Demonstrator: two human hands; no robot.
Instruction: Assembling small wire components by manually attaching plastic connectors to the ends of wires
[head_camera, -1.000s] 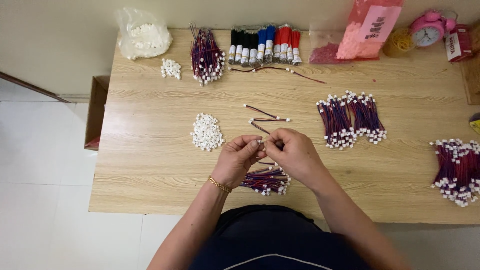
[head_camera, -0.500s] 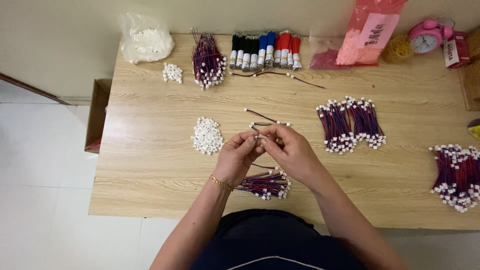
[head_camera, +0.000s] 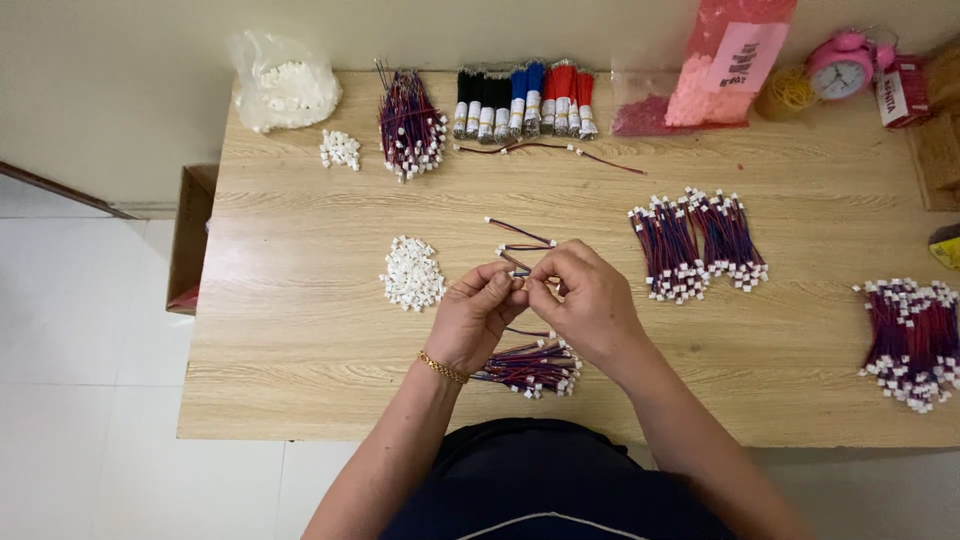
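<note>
My left hand (head_camera: 478, 315) and my right hand (head_camera: 585, 298) meet above the middle of the wooden table (head_camera: 300, 330), fingertips pinched together on a thin red and blue wire lead (head_camera: 517, 265) with a small white connector. Two more loose wire leads (head_camera: 520, 235) lie just beyond the fingers. A small bundle of wires (head_camera: 530, 366) lies under my wrists near the front edge. A pile of white connectors (head_camera: 411, 273) sits just left of my left hand.
Wire bundles lie at the right (head_camera: 697, 242), far right (head_camera: 910, 338) and back (head_camera: 410, 125). Black, blue and red spools (head_camera: 522, 102), a bag of white parts (head_camera: 281, 88), a pink bag (head_camera: 715, 70) and a pink alarm clock (head_camera: 840, 65) line the back edge.
Both hands stay pinched together on the wire lead, with only small finger movements. The view has shifted slightly.
</note>
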